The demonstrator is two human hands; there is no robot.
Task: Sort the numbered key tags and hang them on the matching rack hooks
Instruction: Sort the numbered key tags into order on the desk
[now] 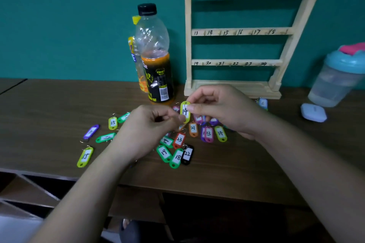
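the yellow-green key tag [185, 112], whose label reads as 14, is held up just above the desk [217, 173] between both hands, in front of the wooden rack [241, 31]. the left hand [150, 128] has its fingers [180, 118] curled and pinching the tag's lower end, where the ring probably sits, though that part is hidden. the right hand [223, 110] pinches the tag's upper edge between thumb and forefinger. it looks like a light, stiff plastic piece, smooth enough to twist in a loose pinch, so the flat faces are the sure hold, leaving the small metal ring free to go over a hook. the other key tags [178, 140] lie scattered on the desk below the hands. the rack's visible hooks carry nothing. beside the rack, a capped plastic bottle [156, 59] holds orange drink in its lower part. a shaker cup [339, 77] with a teal lid is cloudy, and its contents cannot be told.
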